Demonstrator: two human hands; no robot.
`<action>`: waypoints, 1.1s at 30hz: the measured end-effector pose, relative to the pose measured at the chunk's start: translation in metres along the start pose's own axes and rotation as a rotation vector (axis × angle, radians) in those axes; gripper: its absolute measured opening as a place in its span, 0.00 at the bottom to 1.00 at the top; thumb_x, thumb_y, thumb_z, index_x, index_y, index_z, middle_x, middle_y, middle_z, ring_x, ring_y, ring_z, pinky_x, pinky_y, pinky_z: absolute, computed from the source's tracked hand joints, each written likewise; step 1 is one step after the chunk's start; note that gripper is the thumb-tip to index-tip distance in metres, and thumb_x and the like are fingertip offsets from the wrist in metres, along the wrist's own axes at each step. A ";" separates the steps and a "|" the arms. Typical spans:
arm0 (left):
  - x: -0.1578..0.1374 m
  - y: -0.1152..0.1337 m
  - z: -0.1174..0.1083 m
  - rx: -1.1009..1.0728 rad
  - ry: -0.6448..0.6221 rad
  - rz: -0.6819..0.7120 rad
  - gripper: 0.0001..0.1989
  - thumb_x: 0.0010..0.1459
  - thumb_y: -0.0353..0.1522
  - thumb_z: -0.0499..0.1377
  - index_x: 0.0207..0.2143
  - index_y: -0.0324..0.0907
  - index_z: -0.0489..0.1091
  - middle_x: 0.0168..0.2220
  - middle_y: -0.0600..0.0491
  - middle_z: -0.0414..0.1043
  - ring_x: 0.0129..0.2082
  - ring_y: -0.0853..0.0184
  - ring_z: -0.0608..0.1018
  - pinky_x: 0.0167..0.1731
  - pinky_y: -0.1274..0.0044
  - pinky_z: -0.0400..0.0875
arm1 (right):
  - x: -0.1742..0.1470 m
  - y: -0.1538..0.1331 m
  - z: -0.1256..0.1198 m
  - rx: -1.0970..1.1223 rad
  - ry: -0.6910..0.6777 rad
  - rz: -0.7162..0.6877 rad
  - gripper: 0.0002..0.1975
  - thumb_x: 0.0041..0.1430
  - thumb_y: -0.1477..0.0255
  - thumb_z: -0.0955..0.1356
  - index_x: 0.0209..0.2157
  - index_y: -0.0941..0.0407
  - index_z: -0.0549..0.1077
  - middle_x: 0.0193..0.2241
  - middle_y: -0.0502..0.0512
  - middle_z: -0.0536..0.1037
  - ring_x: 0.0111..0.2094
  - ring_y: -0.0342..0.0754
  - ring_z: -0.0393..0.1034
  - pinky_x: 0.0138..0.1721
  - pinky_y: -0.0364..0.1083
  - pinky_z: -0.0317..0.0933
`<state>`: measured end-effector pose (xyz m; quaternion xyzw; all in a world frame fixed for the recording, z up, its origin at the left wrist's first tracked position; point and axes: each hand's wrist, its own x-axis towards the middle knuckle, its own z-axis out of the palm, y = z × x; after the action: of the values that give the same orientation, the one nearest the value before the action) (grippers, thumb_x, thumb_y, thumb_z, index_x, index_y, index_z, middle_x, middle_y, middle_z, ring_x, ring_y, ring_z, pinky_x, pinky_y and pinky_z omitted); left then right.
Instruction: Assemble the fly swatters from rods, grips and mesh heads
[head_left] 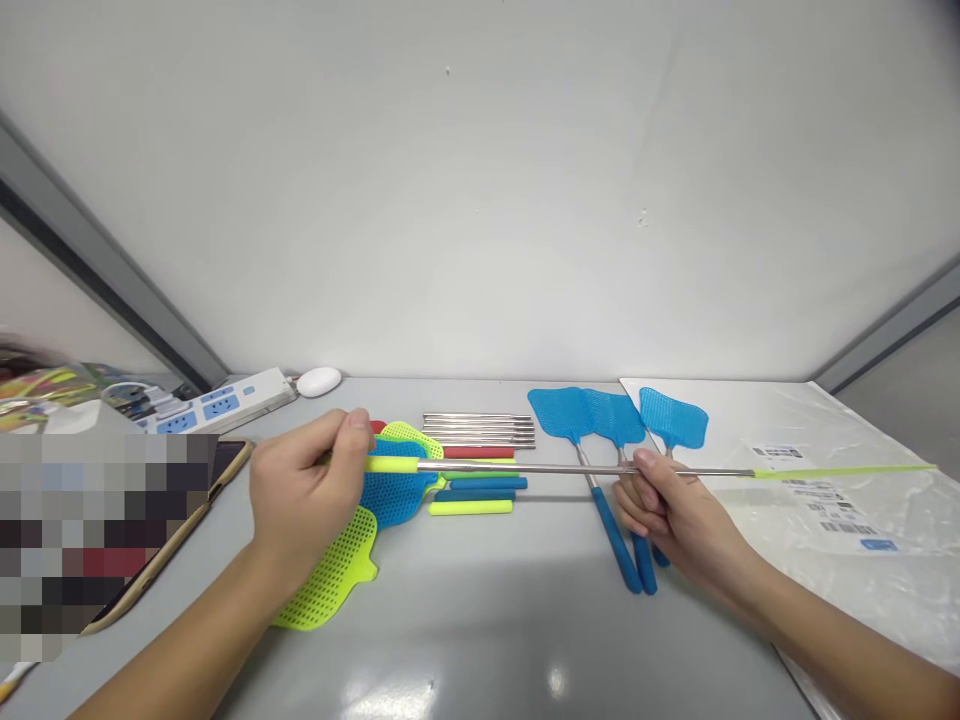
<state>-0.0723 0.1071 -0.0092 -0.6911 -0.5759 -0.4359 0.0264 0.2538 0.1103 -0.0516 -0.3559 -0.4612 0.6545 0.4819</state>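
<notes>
My left hand point(311, 500) grips the yellow-green handle of a telescopic fly swatter point(525, 468) held level above the grey table point(480, 620). Pinched around its extended metal rod is my right hand point(664, 510). The swatter's yellow-green head point(840, 471) shows edge-on at the far right. Under my left hand lie loose swatter heads, yellow-green point(330, 580) and blue point(394, 492). Three assembled blue swatters point(600, 420) rest on the table by my right hand.
Metal rods point(480, 428) and red, blue and yellow-green handle grips point(476, 495) lie mid-table. A clear plastic bag with labels point(832, 470) covers the right side. A power strip point(217, 402), a white oval object point(319, 381) and a phone point(225, 465) sit at the left.
</notes>
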 end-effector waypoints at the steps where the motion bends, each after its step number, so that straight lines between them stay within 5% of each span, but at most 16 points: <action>1: -0.002 0.004 0.002 -0.011 0.022 -0.003 0.20 0.65 0.33 0.49 0.19 0.41 0.62 0.15 0.60 0.50 0.18 0.75 0.57 0.20 0.77 0.53 | -0.002 0.002 0.001 -0.014 -0.015 0.000 0.22 0.65 0.58 0.63 0.19 0.53 0.60 0.14 0.43 0.50 0.18 0.42 0.44 0.23 0.44 0.47; 7: -0.023 0.039 0.020 -0.167 -0.120 0.269 0.20 0.62 0.28 0.53 0.17 0.42 0.52 0.17 0.59 0.46 0.17 0.74 0.53 0.18 0.76 0.50 | -0.013 0.023 0.002 -0.151 -0.084 -0.003 0.21 0.66 0.59 0.62 0.21 0.54 0.63 0.18 0.46 0.59 0.20 0.43 0.53 0.25 0.45 0.51; 12: -0.030 0.050 0.027 -0.260 -0.148 0.420 0.15 0.60 0.24 0.54 0.21 0.42 0.59 0.18 0.60 0.50 0.18 0.74 0.55 0.19 0.78 0.51 | -0.015 0.026 0.001 -0.228 -0.133 -0.007 0.22 0.68 0.59 0.60 0.21 0.54 0.62 0.18 0.47 0.60 0.21 0.43 0.55 0.26 0.45 0.52; 17: -0.018 0.030 0.025 -0.145 -0.133 0.499 0.18 0.59 0.25 0.57 0.19 0.41 0.55 0.17 0.61 0.47 0.18 0.75 0.53 0.18 0.77 0.48 | -0.013 0.020 0.000 -0.370 -0.172 -0.019 0.24 0.66 0.57 0.61 0.20 0.55 0.64 0.18 0.49 0.62 0.23 0.44 0.56 0.26 0.46 0.49; 22: -0.001 0.006 0.012 -0.016 -0.017 0.486 0.21 0.60 0.25 0.54 0.16 0.41 0.51 0.15 0.61 0.46 0.15 0.75 0.52 0.18 0.77 0.47 | -0.002 0.006 -0.002 -0.022 0.043 0.037 0.24 0.65 0.55 0.60 0.19 0.54 0.63 0.17 0.43 0.46 0.19 0.41 0.41 0.24 0.44 0.48; 27: 0.009 -0.011 0.003 0.054 0.078 0.467 0.21 0.59 0.26 0.54 0.16 0.41 0.50 0.15 0.61 0.46 0.15 0.75 0.53 0.18 0.77 0.48 | 0.004 0.000 0.000 0.041 0.072 0.086 0.22 0.64 0.55 0.63 0.21 0.54 0.63 0.18 0.42 0.46 0.20 0.41 0.38 0.25 0.43 0.50; 33: 0.011 -0.017 0.003 0.003 0.146 0.654 0.18 0.54 0.21 0.55 0.17 0.42 0.51 0.15 0.61 0.46 0.16 0.75 0.51 0.18 0.76 0.46 | 0.002 0.012 -0.011 -0.130 0.110 -0.114 0.26 0.60 0.44 0.58 0.29 0.52 0.67 0.18 0.43 0.48 0.20 0.43 0.41 0.25 0.45 0.51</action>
<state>-0.0849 0.1229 -0.0127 -0.8063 -0.3208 -0.4517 0.2070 0.2598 0.1135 -0.0671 -0.3951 -0.4952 0.5742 0.5187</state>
